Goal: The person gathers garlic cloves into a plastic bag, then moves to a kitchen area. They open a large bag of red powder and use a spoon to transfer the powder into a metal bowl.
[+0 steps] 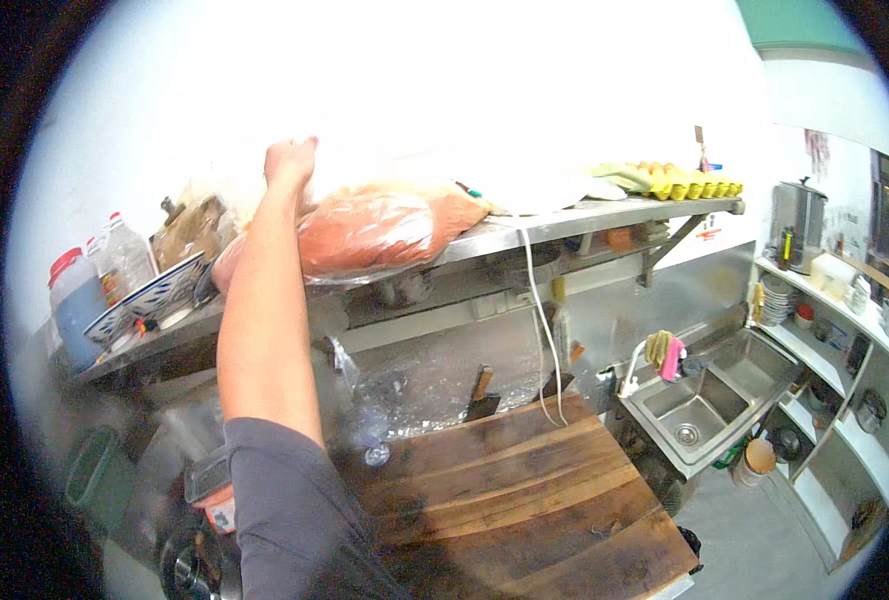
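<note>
My left hand [290,160] is raised above the steel wall shelf [482,238], with its fingers curled. Glare from the white wall hides whether anything is in its grip. Below and right of the hand, a large clear plastic bag of orange-pink contents [373,232] lies on the shelf. Left of my forearm stand a brown bag in clear plastic [188,229] and a tilted blue-patterned white dish [148,298]. My right hand is out of view.
Red-lidded plastic jar [77,300] and clear bottle [129,247] stand at the shelf's left end; yellow egg tray [688,184] at its right. Below are a wooden worktop [504,495], cleaver [482,394] and white cable [532,277]. To the right are a steel sink [696,409] and shelving [827,360].
</note>
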The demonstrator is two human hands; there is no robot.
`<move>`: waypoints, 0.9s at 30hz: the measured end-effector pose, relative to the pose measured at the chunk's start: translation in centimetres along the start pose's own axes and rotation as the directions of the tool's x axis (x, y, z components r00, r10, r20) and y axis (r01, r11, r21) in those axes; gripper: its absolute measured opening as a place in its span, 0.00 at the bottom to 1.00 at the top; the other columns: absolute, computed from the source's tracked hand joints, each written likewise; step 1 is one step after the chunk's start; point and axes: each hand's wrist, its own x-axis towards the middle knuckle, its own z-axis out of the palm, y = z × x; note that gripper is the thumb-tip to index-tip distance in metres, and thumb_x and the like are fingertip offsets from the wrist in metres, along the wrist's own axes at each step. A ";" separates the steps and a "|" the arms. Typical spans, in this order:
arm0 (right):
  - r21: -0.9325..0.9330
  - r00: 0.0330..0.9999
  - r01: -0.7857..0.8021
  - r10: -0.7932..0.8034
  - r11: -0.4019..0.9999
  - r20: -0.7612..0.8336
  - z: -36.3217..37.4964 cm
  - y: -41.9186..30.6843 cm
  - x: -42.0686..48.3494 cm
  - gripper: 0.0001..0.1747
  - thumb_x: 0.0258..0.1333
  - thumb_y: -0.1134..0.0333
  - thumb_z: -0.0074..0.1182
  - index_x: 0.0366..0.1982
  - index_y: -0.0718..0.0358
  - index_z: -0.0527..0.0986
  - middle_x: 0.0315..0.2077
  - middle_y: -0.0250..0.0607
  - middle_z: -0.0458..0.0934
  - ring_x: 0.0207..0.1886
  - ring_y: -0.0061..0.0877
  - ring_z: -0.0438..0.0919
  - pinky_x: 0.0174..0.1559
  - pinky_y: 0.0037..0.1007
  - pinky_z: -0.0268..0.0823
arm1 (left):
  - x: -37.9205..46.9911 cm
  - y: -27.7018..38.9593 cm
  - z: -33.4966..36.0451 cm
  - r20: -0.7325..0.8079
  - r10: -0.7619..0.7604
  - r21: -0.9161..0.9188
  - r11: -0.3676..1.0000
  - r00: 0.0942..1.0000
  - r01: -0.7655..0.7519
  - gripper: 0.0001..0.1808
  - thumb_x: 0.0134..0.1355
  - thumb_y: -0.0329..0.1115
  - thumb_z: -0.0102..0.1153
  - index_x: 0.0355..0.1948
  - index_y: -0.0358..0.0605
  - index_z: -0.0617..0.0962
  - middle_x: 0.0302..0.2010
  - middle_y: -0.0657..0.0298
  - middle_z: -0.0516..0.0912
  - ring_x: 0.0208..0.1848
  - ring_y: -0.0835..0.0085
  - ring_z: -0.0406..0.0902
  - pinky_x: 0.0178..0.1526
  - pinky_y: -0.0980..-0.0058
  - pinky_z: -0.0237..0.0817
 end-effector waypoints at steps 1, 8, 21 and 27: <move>-0.039 0.998 0.067 -0.066 0.997 0.024 -0.4 -0.5 0.7 0.22 0.64 0.68 0.58 0.58 0.68 0.76 0.45 0.48 0.84 0.47 0.33 0.82 0.52 0.35 0.73 | -0.5 0.7 -1.4 -0.032 -0.077 -0.150 0.986 0.996 0.072 0.28 0.62 0.45 0.67 0.50 0.27 0.79 0.47 0.45 0.87 0.47 0.55 0.84 0.54 0.59 0.72; -0.248 0.946 0.313 -0.278 0.917 0.166 -4.1 -3.8 6.1 0.17 0.63 0.68 0.59 0.50 0.71 0.80 0.41 0.53 0.86 0.47 0.33 0.85 0.51 0.36 0.74 | -6.0 4.6 -12.8 -0.003 -0.262 -0.764 0.624 0.965 0.167 0.20 0.70 0.43 0.61 0.51 0.35 0.79 0.49 0.54 0.84 0.48 0.60 0.82 0.51 0.61 0.75; -0.167 0.031 0.985 -0.999 0.033 -0.015 -9.4 -48.4 5.9 0.13 0.65 0.74 0.51 0.49 0.66 0.80 0.41 0.36 0.83 0.41 0.22 0.80 0.46 0.25 0.73 | -41.3 -10.4 -17.2 0.294 -0.390 -0.475 0.733 0.873 0.487 0.04 0.63 0.28 0.58 0.34 0.39 0.80 0.32 0.65 0.81 0.35 0.74 0.78 0.40 0.68 0.73; -0.502 -0.245 0.844 -0.968 -0.191 -0.043 0.4 -72.7 4.5 0.21 0.64 0.62 0.55 0.51 0.71 0.81 0.45 0.54 0.86 0.48 0.38 0.85 0.55 0.33 0.74 | -60.7 -22.8 -5.7 0.384 -0.386 0.037 0.914 0.839 0.403 0.12 0.57 0.33 0.63 0.40 0.39 0.84 0.36 0.47 0.85 0.40 0.50 0.83 0.46 0.56 0.74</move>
